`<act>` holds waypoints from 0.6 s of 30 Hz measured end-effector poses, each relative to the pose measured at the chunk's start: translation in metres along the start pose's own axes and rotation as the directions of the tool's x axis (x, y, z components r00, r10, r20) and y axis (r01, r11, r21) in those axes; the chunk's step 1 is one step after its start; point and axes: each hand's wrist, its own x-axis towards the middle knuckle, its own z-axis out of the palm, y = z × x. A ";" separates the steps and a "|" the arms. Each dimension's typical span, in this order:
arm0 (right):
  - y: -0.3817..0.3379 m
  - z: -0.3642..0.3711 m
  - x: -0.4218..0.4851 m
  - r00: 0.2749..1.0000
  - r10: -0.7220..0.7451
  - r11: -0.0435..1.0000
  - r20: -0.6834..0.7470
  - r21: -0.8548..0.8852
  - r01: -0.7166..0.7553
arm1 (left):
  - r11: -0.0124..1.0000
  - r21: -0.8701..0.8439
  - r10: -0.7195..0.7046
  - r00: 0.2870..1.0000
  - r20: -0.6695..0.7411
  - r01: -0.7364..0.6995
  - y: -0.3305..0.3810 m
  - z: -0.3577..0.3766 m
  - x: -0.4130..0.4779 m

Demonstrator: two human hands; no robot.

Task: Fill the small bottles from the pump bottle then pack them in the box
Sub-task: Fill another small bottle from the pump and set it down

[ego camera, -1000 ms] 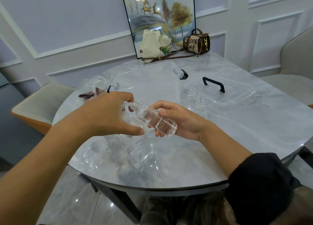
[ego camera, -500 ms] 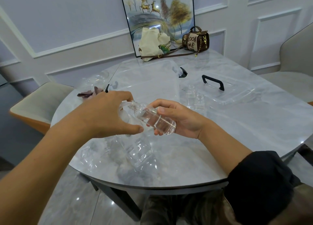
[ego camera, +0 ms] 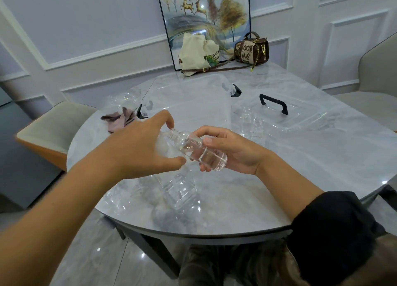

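Clamped in the right hand [ego camera: 232, 150] just in front of the box [ego camera: 193, 100], tilted, neck pointing left: a small bottle [ego camera: 199, 152]. Curled over the pump bottle [ego camera: 180, 189], the left hand [ego camera: 137, 148], fingertips at the small bottle's neck. Right of the box, two more bottles [ego camera: 251, 124] upright on the desk [ego camera: 300, 167].

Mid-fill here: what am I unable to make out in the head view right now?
All in the head view:
- The left hand covers the top of the pump bottle; nozzle and grip hidden.
- The small bottle in the right hand: clear liquid, fill level unreadable.
- Two spare bottles beside the lid: too small and transparent to tell if filled.
- The box: clear walls, contents unclear.
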 end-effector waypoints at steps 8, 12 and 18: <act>0.000 0.001 -0.002 0.996 -0.042 0.998 0.075 -0.043 0.045 | 0.998 -0.058 -0.038 0.999 -0.021 0.037 -0.001 -0.010 0.001; 0.003 -0.001 0.001 0.999 -0.033 0.998 0.041 -0.049 0.035 | 0.997 -0.036 -0.073 0.997 0.031 0.074 -0.002 -0.016 0.001; 0.005 -0.005 0.006 0.992 -0.067 0.995 -0.111 -0.074 0.059 | 0.991 -0.022 -0.129 0.991 0.044 0.130 -0.011 -0.020 0.004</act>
